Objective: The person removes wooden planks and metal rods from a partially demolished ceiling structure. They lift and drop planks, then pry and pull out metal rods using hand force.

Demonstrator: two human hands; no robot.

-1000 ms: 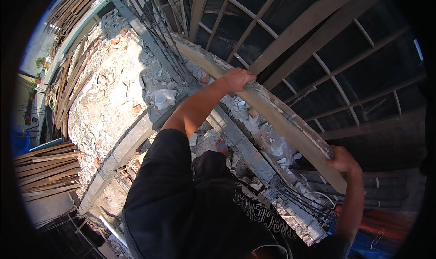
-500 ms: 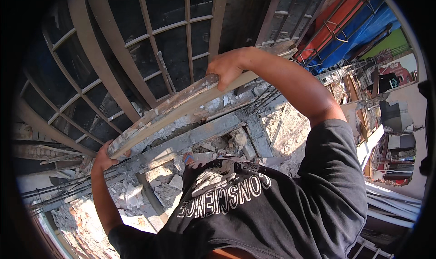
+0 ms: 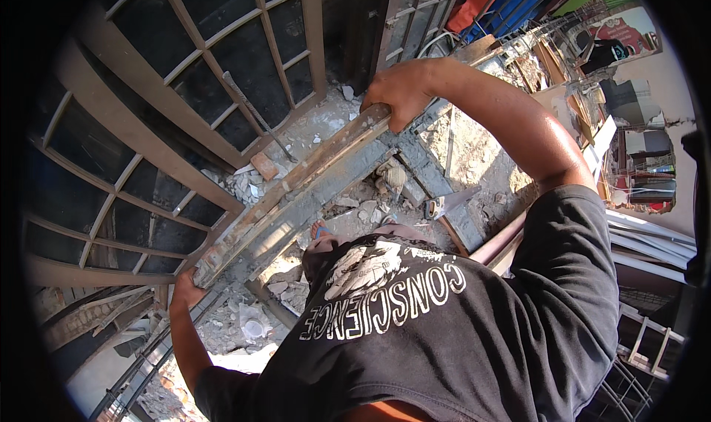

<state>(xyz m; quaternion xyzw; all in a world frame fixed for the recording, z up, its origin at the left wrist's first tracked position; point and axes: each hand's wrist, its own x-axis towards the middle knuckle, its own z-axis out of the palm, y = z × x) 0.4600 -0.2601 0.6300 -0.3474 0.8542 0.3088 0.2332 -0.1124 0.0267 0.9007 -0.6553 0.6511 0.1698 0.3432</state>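
Note:
A long, weathered wooden plank (image 3: 296, 179) spans the picture from lower left to upper right, with both of my hands on it. My left hand (image 3: 188, 289) is closed round its lower-left end, fingers partly hidden. My right hand (image 3: 404, 95) grips it farther along, the thumb on the near side and the fingers over the far side. Beneath and beside the plank runs a grey concrete beam (image 3: 337, 172); whether they touch I cannot tell.
Brown glass-paned doors (image 3: 215, 67) stand just beyond the plank. A rebar rod (image 3: 255, 115) sticks up near a broken brick (image 3: 264, 166). Below lie rubble (image 3: 359, 213) and a handsaw-like tool (image 3: 452, 201). White pipes (image 3: 648, 244) lie at the right.
The plank slants more steeply across the picture, and both hands still hold it. The view has shifted; more rubble shows between plank and doors, and the saw-like tool is now visible.

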